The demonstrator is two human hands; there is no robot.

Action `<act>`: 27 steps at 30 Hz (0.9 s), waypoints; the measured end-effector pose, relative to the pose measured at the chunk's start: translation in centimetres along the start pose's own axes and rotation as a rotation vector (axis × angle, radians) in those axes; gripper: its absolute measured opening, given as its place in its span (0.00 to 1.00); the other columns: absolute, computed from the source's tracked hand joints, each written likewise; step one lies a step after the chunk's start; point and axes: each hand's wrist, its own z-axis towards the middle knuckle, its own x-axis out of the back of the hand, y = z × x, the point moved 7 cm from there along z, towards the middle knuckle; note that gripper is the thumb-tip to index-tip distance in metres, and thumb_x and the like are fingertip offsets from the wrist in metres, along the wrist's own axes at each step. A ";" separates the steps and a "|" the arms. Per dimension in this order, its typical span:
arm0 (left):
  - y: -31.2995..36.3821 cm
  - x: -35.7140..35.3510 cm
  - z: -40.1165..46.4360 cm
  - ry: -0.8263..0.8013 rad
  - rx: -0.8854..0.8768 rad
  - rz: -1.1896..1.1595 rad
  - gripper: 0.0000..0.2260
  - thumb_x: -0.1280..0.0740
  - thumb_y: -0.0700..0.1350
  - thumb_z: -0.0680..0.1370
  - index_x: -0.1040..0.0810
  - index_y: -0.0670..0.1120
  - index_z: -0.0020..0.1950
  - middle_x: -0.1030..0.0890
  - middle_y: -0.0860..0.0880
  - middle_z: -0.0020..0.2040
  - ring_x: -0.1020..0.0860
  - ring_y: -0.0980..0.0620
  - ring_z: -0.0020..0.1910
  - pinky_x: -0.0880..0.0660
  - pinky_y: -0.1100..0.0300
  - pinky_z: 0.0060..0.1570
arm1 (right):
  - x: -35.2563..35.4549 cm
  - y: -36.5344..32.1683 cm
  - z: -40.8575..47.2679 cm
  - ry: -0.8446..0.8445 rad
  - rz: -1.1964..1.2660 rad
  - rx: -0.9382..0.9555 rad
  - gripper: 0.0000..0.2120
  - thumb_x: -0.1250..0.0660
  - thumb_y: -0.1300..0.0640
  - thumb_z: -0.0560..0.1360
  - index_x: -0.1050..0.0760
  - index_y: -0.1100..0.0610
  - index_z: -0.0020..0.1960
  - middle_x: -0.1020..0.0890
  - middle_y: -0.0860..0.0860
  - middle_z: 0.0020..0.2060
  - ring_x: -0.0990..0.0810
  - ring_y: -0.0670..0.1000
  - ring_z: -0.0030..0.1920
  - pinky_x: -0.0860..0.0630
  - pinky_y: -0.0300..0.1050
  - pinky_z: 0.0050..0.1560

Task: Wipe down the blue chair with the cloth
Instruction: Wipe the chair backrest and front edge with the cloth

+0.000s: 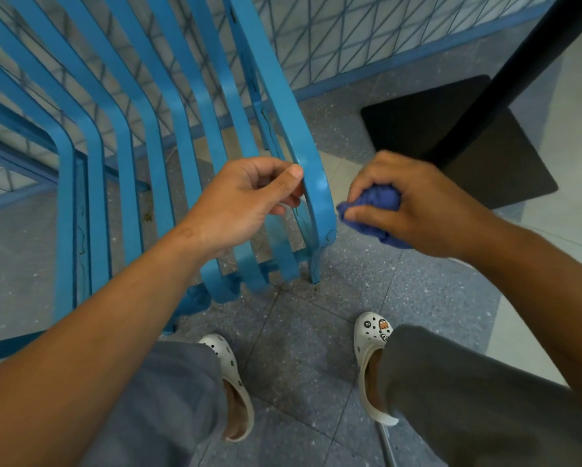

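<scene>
- The blue chair (168, 129) stands on the floor (299, 332) in front of the person, seen from above; its metal slats run down from the backrest and curve over the front edge of the seat.
- The left hand (246, 197) is at the chair's right-side rail: the thumb lies against the inner face of the rail and the fingers (288, 198) curl in beneath it, seemingly pinching the rail, though the contact under the hand is partly hidden.
- The right hand (411, 210) is just beside the outer face of the same rail, near its front curve. Its fingers are clamped round a bunched dark-blue cloth (373, 207), which bulges out between thumb and fingers and hangs below the palm.
- The edge of the cloth is very near the rail; whether it touches cannot be told.
- Below, the person wears grey trousers and white perforated clogs (370, 348). The right clog bears small charms: one round and dark with a pale letter, possibly an "E", one an orange figure; the third is too small to read.
- A black flat base (417, 129) with a black post rising from it stands on the floor well to the right of the chair.
- Behind the chair runs a pale wall (367, 32) crossed with blue diagonal lines.
</scene>
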 end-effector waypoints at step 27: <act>0.1 0.6 0.3 0.083 0.014 0.016 0.15 0.40 0.53 0.85 0.17 0.47 0.53 0.14 0.48 0.46 0.15 0.47 0.49 0.20 0.53 0.51 | -0.1 -3.0 2.8 0.140 0.158 -0.017 0.09 0.29 0.52 0.79 0.25 0.57 0.53 0.19 0.48 0.44 0.20 0.44 0.44 0.22 0.44 0.45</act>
